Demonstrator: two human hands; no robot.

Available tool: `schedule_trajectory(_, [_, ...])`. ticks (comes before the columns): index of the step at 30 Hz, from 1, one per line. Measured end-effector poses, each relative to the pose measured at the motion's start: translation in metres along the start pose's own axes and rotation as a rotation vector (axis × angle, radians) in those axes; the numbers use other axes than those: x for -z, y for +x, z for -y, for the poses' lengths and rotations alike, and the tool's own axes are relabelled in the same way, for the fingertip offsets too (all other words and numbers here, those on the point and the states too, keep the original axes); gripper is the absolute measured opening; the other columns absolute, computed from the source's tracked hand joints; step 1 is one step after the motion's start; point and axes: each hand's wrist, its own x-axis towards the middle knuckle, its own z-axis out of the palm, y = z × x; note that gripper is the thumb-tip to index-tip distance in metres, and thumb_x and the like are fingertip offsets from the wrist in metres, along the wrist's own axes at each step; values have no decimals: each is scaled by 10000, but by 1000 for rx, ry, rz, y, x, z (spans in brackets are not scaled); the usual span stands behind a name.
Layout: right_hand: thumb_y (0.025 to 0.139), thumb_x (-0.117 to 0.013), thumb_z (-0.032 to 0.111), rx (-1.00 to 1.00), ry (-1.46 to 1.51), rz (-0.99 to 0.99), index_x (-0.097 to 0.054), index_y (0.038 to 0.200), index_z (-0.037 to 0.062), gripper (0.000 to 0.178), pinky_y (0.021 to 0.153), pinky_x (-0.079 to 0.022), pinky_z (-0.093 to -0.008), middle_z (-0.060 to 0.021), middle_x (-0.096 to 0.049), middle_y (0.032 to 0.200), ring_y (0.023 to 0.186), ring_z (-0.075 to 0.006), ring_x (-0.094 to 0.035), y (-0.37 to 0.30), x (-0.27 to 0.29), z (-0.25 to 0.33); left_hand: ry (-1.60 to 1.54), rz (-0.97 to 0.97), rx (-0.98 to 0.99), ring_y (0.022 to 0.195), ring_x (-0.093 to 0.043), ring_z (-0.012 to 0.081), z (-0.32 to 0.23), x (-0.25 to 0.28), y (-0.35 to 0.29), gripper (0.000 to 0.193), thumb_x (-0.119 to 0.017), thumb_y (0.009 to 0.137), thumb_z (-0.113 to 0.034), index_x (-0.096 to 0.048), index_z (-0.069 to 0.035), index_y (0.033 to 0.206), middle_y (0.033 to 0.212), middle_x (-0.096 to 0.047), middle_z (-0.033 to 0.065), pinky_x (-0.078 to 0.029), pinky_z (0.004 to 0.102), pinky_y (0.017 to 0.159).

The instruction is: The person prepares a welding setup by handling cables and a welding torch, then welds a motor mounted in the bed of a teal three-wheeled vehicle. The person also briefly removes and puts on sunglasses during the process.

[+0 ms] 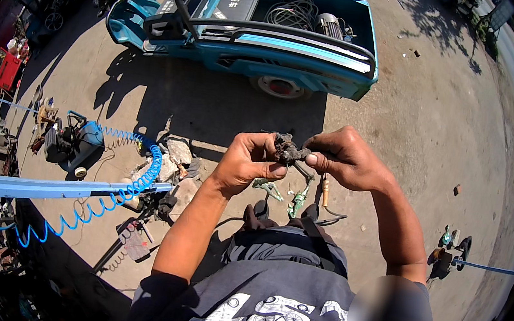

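The concrete ground (405, 121) supports a blue cargo vehicle (270, 61), which serves as the reference for all positions. A long light-blue beam (52, 190) extends in from the left, on the person's side of the vehicle. A wheeled machine with a blue tank (92, 133) stands on the same side, off the vehicle's front end. A blue coiled hose (153, 169) hangs in loops, also on the person's side. Inside the vehicle's cargo bed lie a bundle of cable (293, 11) and, beside it, a motor (330, 26).

Both hands are raised on the person's side of the vehicle, near its rear wheel in the view. The left hand (249, 161) pinches a dark, rough-surfaced lump (286, 149) between thumb and fingers. The right hand (353, 162) grips the opposite edge of the lump between thumb and forefinger. The lump is located between the two hands, nearer the person than the vehicle.
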Motion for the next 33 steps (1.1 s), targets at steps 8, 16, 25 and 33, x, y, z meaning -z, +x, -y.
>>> schedule_trajectory(8, [884, -669, 204, 48, -135, -69, -669, 924, -51, 258, 520, -443, -366, -167, -581, 625, 529, -283, -548, 2, -6, 1, 187, -177, -154, 770, -546, 84, 5, -14, 2, 362, -843, 649, 61, -500, -36, 714, 846, -584, 18, -492, 245, 697])
schedule_trajectory(16, [775, -713, 113, 248, -272, -103, -681, 916, -11, 190, 530, -434, -427, -176, -593, 672, 588, -371, -573, -7, -8, -4, 343, -347, -199, 804, -568, 83, 7, -33, 1, 379, -787, 655, 91, -514, -10, 899, 868, -572, 18, -501, 227, 744])
schedule_trajectory(25, [764, -740, 123, 190, -406, -218, -673, 954, 6, 233, 502, -451, -417, -162, -612, 665, 575, -356, -601, -22, -22, -1, 946, -463, -521, 785, -635, 191, 22, -39, 0, 437, -620, 612, 103, -600, 63, 1047, 869, -600, 111, -504, 277, 732])
schedule_trajectory(33, [723, -755, 56, 277, -408, -344, -664, 980, 21, 275, 466, -414, -387, -122, -577, 647, 529, -303, -564, -31, -39, -13, 1127, -542, -621, 808, -634, 220, 35, -47, 7, 508, -701, 726, 58, -539, 57, 1207, 914, -604, 136, -509, 301, 726])
